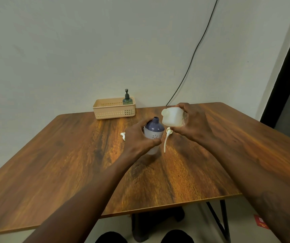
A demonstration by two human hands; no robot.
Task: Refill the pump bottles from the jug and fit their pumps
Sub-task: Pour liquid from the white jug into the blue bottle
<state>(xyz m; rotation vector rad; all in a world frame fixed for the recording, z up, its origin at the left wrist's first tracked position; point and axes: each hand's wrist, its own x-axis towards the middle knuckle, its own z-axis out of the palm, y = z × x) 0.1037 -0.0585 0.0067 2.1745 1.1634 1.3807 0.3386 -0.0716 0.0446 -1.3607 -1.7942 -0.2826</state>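
Left grip (139,137) wrapped around open purple bottle (154,135) mid-bench; right grip (191,120) closed on tilted jug (173,117), spout just beside the neck; loose pump (167,139) lies alongside; narrow neck, so likely spill onto bench (70,155) if misaligned.

Your open pump bottle (154,133): purple shoulder and bare threaded neck, white body, upright on the table. Translucent white jug (173,118) tipped sideways in the air, just right of and above the bottle's neck, spout facing it. White pump (167,139) with dip tube lies flat just right of the bottle.
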